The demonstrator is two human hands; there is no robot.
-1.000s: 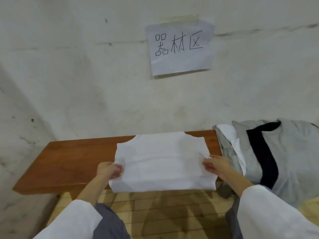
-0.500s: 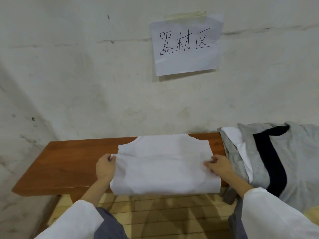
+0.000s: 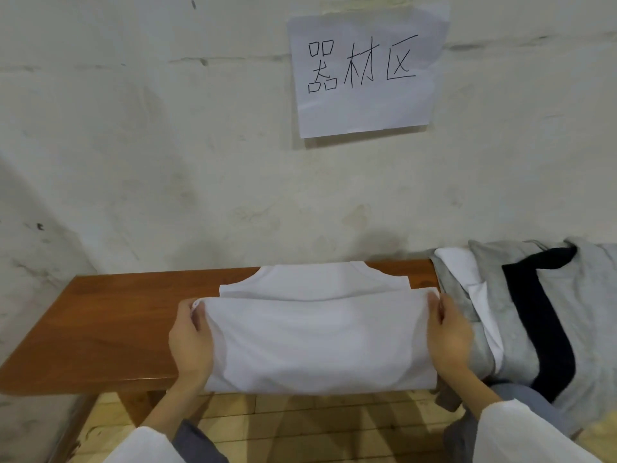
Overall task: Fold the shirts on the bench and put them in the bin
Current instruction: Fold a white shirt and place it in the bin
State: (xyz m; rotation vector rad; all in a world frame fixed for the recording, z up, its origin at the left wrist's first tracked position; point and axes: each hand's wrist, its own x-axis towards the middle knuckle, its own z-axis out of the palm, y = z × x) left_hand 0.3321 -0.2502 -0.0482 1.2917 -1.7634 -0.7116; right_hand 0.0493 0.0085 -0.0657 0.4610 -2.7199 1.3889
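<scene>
A white shirt (image 3: 317, 339) lies on the brown wooden bench (image 3: 100, 322), its near half folded over toward the wall so that the collar end shows behind the fold. My left hand (image 3: 190, 342) grips the shirt's left edge. At the right edge, my right hand (image 3: 449, 335) pinches the folded layer. A pile of grey shirts with a dark stripe (image 3: 541, 315) lies on the bench just right of my right hand. No bin is in view.
A paper sign with handwritten characters (image 3: 365, 71) hangs on the pale wall behind the bench. Wooden floor boards (image 3: 317, 426) show below the bench's front edge. Bare bench top stretches to the left of the shirt.
Both hands have lifted the shirt's near hem and carried it toward the wall, folding the lower half over the upper. The view has also moved closer.
</scene>
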